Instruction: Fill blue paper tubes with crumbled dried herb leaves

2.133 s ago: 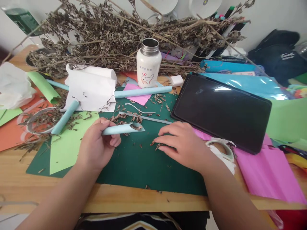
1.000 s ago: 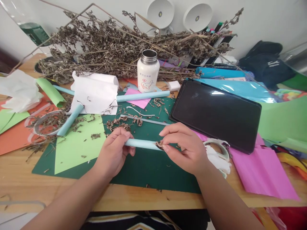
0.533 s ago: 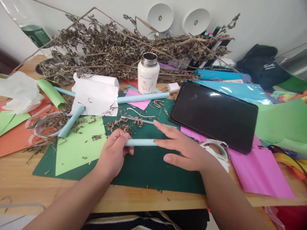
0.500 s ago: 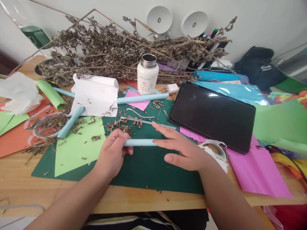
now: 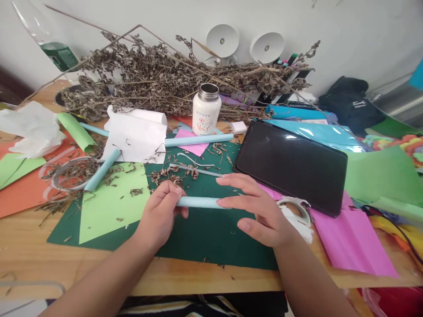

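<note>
My left hand (image 5: 161, 215) is closed around the left end of a thin light-blue paper tube (image 5: 198, 202), held level just above the dark green cutting mat (image 5: 205, 237). My right hand (image 5: 261, 211) is open, fingers stretched flat, its fingertips resting against the tube's right end. Crumbled dried leaves (image 5: 172, 174) lie scattered on the mat just beyond the tube.
A black tablet (image 5: 294, 165) lies at right on pink paper (image 5: 357, 242). A tape roll (image 5: 295, 209) sits by my right wrist. A white bottle (image 5: 206, 110), dried branches (image 5: 158, 79), white paper (image 5: 135, 136), more blue tubes (image 5: 198, 141) and green paper (image 5: 112, 202) crowd the table.
My right hand brought a pinch of dried leaves to the tube's open end, then opened flat against that end. My left hand turned the tube level and kept its grip.
</note>
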Available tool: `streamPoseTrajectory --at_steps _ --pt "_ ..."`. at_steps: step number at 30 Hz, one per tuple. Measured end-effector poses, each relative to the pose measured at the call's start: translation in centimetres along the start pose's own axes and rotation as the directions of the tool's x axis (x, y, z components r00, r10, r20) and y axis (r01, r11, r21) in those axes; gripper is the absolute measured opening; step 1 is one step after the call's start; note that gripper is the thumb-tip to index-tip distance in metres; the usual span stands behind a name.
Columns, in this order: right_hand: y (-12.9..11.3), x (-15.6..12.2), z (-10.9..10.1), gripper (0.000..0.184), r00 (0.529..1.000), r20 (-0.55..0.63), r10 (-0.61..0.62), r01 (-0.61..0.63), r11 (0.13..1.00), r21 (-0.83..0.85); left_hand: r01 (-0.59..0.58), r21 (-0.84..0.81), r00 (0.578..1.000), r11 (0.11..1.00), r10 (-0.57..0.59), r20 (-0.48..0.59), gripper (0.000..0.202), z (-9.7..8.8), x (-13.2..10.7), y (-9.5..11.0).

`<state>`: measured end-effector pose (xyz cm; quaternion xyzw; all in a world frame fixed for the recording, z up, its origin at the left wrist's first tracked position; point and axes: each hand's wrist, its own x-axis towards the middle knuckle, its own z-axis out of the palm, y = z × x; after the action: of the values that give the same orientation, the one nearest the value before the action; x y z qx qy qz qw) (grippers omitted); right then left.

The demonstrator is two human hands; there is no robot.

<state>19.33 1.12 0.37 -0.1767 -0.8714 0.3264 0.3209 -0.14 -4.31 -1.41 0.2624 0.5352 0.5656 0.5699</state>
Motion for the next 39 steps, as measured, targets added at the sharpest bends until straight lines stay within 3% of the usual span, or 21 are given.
streamPoseTrajectory --at_steps 8,12,16,18,20,22,24,26,28,31,39 --pt "0.3 -0.2 -0.1 0.026 1.000 0.000 0.022 -0.022 0.999 -0.027 0.006 -0.011 1.000 1.000 -0.006 -0.009 0.018 0.4 0.0 0.3" --pt "0.2 0.0 -0.1 0.031 0.991 0.135 0.024 -0.011 0.995 -0.097 -0.018 0.003 1.000 1.000 0.018 0.020 0.019 0.3 0.0 0.1" --pt "0.3 0.1 -0.3 0.032 0.957 0.270 0.105 -0.063 0.985 -0.159 -0.032 0.034 0.999 0.999 0.030 0.033 0.019 0.1 0.2 -0.2" --pt "0.3 -0.1 -0.8 0.033 0.971 0.222 0.093 -0.075 0.993 -0.088 -0.040 0.033 0.999 0.999 0.039 0.034 0.018 -0.1 0.4 0.1" --pt "0.3 -0.5 -1.7 0.034 0.995 0.058 0.086 -0.087 0.996 0.016 -0.073 0.008 0.997 0.997 0.074 -0.017 0.016 -0.4 0.6 0.5" --pt "0.3 -1.0 -2.7 0.031 0.979 -0.131 0.155 -0.156 0.988 0.004 -0.121 -0.017 0.987 0.993 0.118 -0.108 0.015 -0.8 0.9 0.9" --pt "0.5 -1.5 -3.4 0.023 0.950 -0.196 0.243 -0.283 0.935 -0.212 -0.144 -0.037 0.977 0.989 0.136 -0.166 0.014 -1.0 1.2 1.1" --pt "0.7 -1.9 -3.5 0.013 0.929 -0.130 0.345 -0.362 0.782 -0.507 -0.140 -0.053 0.977 0.989 0.129 -0.172 0.014 -1.1 1.4 1.2" --pt "1.1 -2.3 -3.1 0.008 0.902 -0.054 0.429 -0.346 0.642 -0.684 -0.132 -0.064 0.980 0.989 0.120 -0.161 0.013 -1.0 1.4 1.1" --pt "1.4 -2.8 -2.2 0.008 0.887 -0.007 0.461 -0.306 0.577 -0.758 -0.131 -0.065 0.981 0.989 0.120 -0.155 0.013 -0.9 1.3 0.9" --pt "1.2 -2.7 -1.1 0.015 0.919 -0.027 0.393 -0.254 0.541 -0.802 -0.088 -0.058 0.985 0.994 0.078 -0.155 0.015 -0.8 1.3 1.0"
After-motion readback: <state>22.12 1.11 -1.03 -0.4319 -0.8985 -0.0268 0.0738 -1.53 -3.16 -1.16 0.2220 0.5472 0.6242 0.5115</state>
